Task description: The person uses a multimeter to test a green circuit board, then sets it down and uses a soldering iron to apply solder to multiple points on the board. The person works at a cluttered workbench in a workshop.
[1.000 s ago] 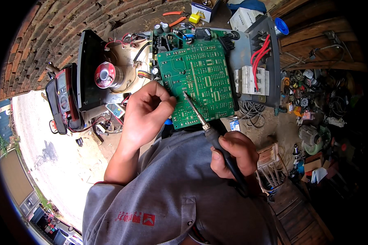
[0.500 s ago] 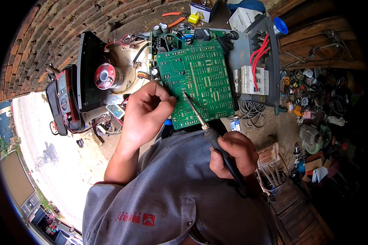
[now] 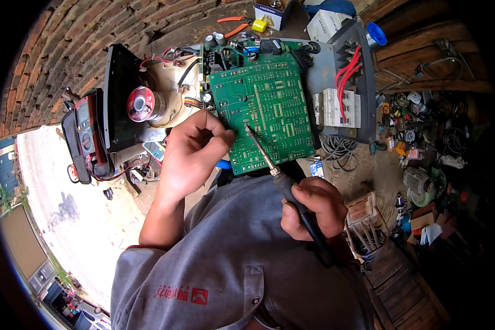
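A green circuit board lies solder side up across an opened metal casing. My right hand is closed around the dark handle of a soldering iron, whose tip touches or nearly touches the board's left-middle part. My left hand is curled at the board's left edge, fingertips pinched; what they grip, if anything, is hidden. A spool of solder wire sits left of the board inside the casing. Red wires and a pale terminal block are on the casing's right part.
A multimeter in a case stands far left beside a dark panel. Orange-handled pliers, a yellow item and boxes lie behind. A brick wall rises left; a fan, coiled cables and clutter fill the right.
Both hands and the soldering iron have stayed almost still, with only a very slight shift in the view.
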A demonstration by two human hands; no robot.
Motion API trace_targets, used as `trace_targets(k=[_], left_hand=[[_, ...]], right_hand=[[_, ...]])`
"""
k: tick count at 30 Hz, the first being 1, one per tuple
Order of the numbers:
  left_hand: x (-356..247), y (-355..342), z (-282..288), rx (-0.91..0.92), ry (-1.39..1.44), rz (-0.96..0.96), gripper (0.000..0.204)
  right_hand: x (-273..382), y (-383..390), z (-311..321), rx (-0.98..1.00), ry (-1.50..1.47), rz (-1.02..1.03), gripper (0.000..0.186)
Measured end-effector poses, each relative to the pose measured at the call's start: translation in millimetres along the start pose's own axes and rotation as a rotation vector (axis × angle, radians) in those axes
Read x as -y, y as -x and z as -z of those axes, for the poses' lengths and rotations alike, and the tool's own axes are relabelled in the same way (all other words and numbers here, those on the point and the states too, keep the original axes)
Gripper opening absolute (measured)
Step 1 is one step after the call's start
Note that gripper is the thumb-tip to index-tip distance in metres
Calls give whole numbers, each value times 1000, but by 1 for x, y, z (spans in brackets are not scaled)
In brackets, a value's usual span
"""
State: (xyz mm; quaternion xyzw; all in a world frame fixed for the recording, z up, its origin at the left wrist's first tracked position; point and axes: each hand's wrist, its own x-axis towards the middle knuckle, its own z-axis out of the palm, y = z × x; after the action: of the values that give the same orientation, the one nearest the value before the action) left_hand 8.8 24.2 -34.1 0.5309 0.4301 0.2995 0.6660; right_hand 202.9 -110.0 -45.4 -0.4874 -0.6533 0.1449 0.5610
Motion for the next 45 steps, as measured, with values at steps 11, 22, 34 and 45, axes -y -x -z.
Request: trace_targets(k=[11, 22, 34, 45], left_hand=[[-5, 17, 10, -36, 82, -41, 2], [0, 20, 8, -48, -59, -93, 5], [2, 19, 3, -169, -258, -224, 7], [6, 15, 1, -208, -354, -295, 6]], right_hand=[[-1, 3, -1, -9, -6, 3, 29], [0, 2, 0, 3, 5, -17, 28], [0, 5, -2, -12, 17, -25, 27], [1, 6, 0, -19, -13, -42, 29]])
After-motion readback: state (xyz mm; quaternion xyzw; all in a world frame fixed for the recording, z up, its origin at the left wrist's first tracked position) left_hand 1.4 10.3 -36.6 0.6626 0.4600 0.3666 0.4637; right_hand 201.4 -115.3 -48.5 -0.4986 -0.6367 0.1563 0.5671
